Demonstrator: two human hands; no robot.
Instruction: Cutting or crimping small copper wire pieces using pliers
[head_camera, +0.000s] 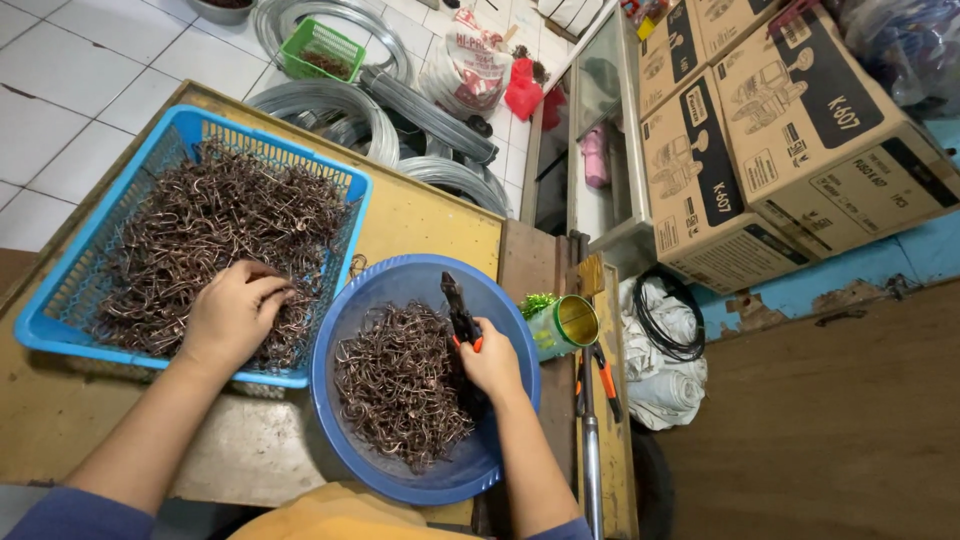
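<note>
The right hand (490, 362) has its grip closed around pliers (461, 312), whose handles are mostly hidden in the palm, over the round blue basin (500, 300) of bent brown wire hooks. The left hand (232, 315) has its fingers curled into the wire hooks (200, 230) in the blue rectangular basket (60, 300); what it pinches is hard to make out. Both containers sit on a worn yellow counter (430, 225). Beyond lie wire coils (330, 100) on white floor tiles and cardboard boxes (790, 130), partly cut off.
</note>
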